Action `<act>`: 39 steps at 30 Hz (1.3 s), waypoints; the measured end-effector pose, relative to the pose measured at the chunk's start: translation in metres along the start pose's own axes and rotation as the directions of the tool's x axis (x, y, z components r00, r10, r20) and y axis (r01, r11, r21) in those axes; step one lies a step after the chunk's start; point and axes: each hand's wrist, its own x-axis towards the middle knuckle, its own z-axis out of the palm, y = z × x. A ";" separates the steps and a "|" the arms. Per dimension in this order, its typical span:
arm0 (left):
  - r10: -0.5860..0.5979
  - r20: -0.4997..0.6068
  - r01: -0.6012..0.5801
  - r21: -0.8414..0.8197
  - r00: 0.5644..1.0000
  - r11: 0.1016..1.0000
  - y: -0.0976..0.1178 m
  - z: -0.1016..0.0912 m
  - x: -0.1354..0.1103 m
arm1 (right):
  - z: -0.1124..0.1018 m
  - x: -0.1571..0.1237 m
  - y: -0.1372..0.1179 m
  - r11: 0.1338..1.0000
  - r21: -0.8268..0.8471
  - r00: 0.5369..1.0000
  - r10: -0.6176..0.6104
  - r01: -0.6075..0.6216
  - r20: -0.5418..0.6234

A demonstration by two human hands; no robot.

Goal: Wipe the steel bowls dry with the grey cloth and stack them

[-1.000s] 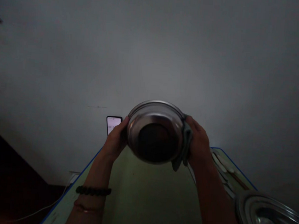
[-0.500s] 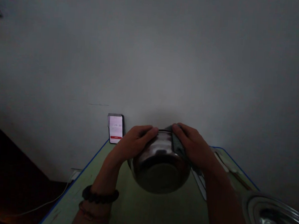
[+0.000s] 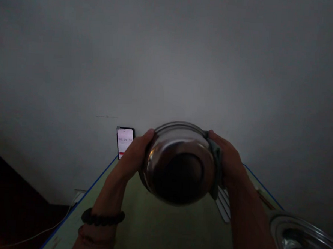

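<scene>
A shiny metal bowl (image 3: 177,170) is held up above the table, tilted so that its rounded underside and base face me. My left hand (image 3: 136,152) grips its left side, thumb near the rim. On the other side my right hand (image 3: 229,158) is closed on the bowl through a grey-green cloth (image 3: 216,169), which is pressed against the metal and hangs down a little. The inside of the bowl is turned away from view.
A lit phone (image 3: 125,140) with a timer leans on the wall behind the green table (image 3: 171,233) with blue edges. At the lower right stands a large metal basin (image 3: 303,238). A white slatted object (image 3: 223,207) lies by my right forearm. A white cable (image 3: 44,231) hangs at left.
The bowl has been tipped so more of its base shows and its rim sits higher. My hands have moved apart to its left and right sides.
</scene>
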 end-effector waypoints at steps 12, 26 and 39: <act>-0.156 0.013 0.153 -0.287 0.988 0.946 0.002 0.001 0.005 | 0.005 0.002 0.001 1.000 0.016 1.000 -0.001 0.001 0.011; -0.105 0.228 0.096 0.049 0.968 0.994 0.006 -0.002 -0.003 | 0.000 -0.004 -0.004 0.969 -0.233 0.965 -0.023 0.087 0.262; -0.327 0.004 0.311 -0.325 0.945 0.893 -0.004 0.010 0.007 | 0.009 -0.012 -0.025 0.833 -0.460 0.785 -0.496 0.309 -0.371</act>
